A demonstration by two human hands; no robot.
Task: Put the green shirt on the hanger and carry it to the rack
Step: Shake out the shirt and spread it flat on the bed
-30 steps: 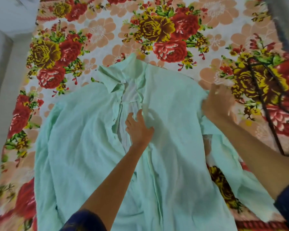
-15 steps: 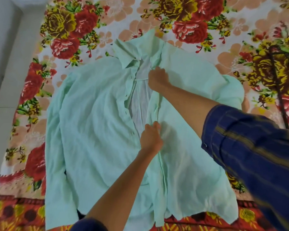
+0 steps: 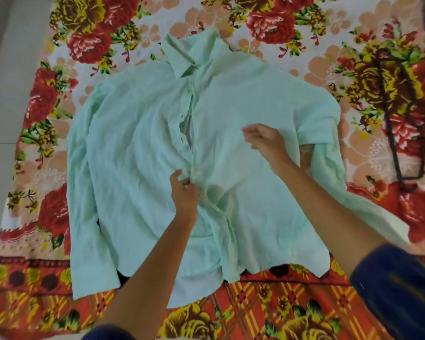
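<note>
The pale green shirt (image 3: 138,148) lies spread face up on the flowered bedspread, collar at the far end, front placket partly apart. My left hand (image 3: 183,190) pinches the placket edge near the shirt's middle. Over the right front panel, my right hand (image 3: 265,141) hovers or rests with fingers apart, blurred by motion. A dark hanger (image 3: 400,114) lies on the bedspread to the right of the shirt, apart from both hands. The shirt's right sleeve is folded under at the right side.
The flowered bedspread (image 3: 59,217) covers the bed. A pale tiled floor (image 3: 0,94) runs along the left edge of the bed. No rack is in view.
My right hand has come back from the collar area to the right front panel. My left hand has shifted down the placket and closed on it. The placket gap has narrowed.
</note>
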